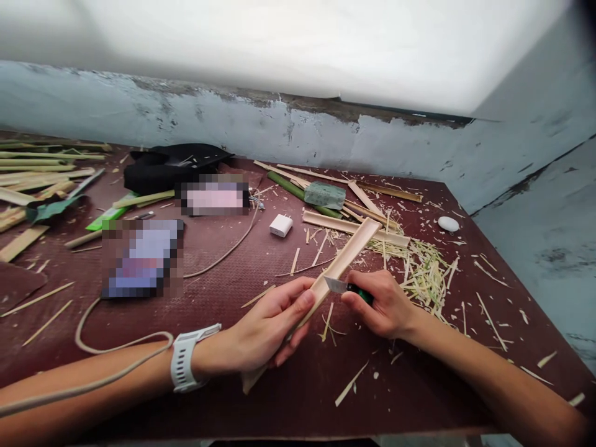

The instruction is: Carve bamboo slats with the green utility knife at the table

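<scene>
My left hand (pixel 274 320) is closed around a split bamboo strip (pixel 354 243), hollow side up, which slants from lower left to upper right above the table. In my right hand (pixel 379 301) is a utility knife (pixel 336 285) with a dark green handle. Its blade lies against the strip's hollow face, just beyond my left thumb. The palm side of my right hand and most of the knife's handle are hidden. Beyond the strip, another split bamboo piece (pixel 321 221) lies on the table, near a green stone block (pixel 325 195).
A heap of shavings (pixel 426 273) lies right of my right hand on the dark red table (pixel 209 323). A white charger (pixel 280 225), a blurred phone (pixel 144 257) with a cable and a black cap (pixel 172 166) lie further left. Bamboo strips (pixel 41 164) pile at far left.
</scene>
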`<state>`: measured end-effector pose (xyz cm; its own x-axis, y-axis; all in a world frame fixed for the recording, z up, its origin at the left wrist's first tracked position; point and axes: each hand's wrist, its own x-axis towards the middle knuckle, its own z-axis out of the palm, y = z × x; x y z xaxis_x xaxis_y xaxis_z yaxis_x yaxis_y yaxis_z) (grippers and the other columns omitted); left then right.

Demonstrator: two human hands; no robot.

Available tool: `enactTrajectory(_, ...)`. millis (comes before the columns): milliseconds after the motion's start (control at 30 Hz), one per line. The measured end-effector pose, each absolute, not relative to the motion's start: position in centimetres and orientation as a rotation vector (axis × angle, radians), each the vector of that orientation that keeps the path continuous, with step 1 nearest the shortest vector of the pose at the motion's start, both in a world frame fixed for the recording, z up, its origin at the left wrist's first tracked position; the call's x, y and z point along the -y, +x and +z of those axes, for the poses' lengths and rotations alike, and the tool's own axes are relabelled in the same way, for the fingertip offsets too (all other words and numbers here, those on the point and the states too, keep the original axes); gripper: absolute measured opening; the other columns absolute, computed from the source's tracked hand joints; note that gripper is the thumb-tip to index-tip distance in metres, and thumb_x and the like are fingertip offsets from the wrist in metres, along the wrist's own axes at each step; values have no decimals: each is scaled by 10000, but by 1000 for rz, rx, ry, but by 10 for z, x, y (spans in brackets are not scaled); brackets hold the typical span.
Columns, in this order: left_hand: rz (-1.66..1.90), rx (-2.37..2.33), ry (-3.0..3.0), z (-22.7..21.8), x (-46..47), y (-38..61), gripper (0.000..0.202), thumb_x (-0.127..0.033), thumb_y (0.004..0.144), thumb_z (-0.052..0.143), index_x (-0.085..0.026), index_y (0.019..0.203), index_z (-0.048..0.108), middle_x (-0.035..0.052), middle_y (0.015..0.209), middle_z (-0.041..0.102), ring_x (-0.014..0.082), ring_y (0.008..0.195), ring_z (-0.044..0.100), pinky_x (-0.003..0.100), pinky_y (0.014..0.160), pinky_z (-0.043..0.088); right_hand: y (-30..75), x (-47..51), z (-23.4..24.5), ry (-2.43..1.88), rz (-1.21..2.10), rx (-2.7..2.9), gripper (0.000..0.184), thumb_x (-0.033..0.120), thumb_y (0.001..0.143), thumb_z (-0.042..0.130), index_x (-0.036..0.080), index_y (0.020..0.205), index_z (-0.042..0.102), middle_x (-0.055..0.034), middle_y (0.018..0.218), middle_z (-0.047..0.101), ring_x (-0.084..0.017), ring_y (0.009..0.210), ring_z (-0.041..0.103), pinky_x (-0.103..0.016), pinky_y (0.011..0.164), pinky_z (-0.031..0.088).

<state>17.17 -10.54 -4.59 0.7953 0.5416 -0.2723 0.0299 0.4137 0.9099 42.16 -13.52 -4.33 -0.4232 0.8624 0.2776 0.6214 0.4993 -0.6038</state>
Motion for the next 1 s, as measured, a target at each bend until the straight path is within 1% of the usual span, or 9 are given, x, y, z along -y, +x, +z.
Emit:
enactTrajectory(200,324,-583,1097,-44,105,171,449,-560,1024,480,-210,1304,504,-86,580,505,40,349,376,102,319,308,420,138,-42,-1241,572,2195,330,439,1004,493,206,770,499,39,624,450,-103,524,407,-261,543,286)
enactTrajectory(333,337,-598,1029,-44,104,173,394,-536,1025,495,-225,1267,506,-97,564,492,38,326,350,96,300,286,418,138,-42,-1350,342,2155,365,444,988,539,207,716,486,32,603,480,-101,510,405,-269,525,265)
enactTrajectory(467,352,-608,976,-42,99,176,370,-520,1019,514,-217,1231,525,-102,559,481,34,308,327,95,287,268,420,129,-40,-1451,86,2136,387,485,975,560,207,708,519,27,575,512,-104,482,428,-273,500,260)
enactTrajectory(633,346,-628,947,-38,88,176,402,-512,1008,536,-221,1285,525,-107,549,477,35,295,294,104,274,269,429,116,-37,-1542,-207,2058,459,534,988,518,217,656,519,18,512,488,-113,441,422,-281,471,248)
enactTrajectory(767,315,-620,918,-32,80,175,354,-477,1019,530,-219,1261,539,-102,554,470,32,299,276,98,267,253,432,109,-38,-1565,-311,2020,486,553,987,517,217,636,522,20,481,471,-111,409,401,-283,457,223)
enactTrajectory(900,307,-599,880,-29,79,175,309,-458,1020,530,-213,1209,540,-105,546,446,31,299,234,97,254,219,434,105,-42,-1546,-376,2019,477,553,979,535,214,644,536,18,481,484,-111,404,396,-285,463,207)
enactTrajectory(1000,358,-638,965,-28,79,177,295,-471,1017,534,-200,1133,546,-98,542,459,32,302,290,92,267,251,434,102,-46,-1548,-400,2025,462,557,970,546,215,660,555,8,498,507,-120,428,413,-291,479,203)
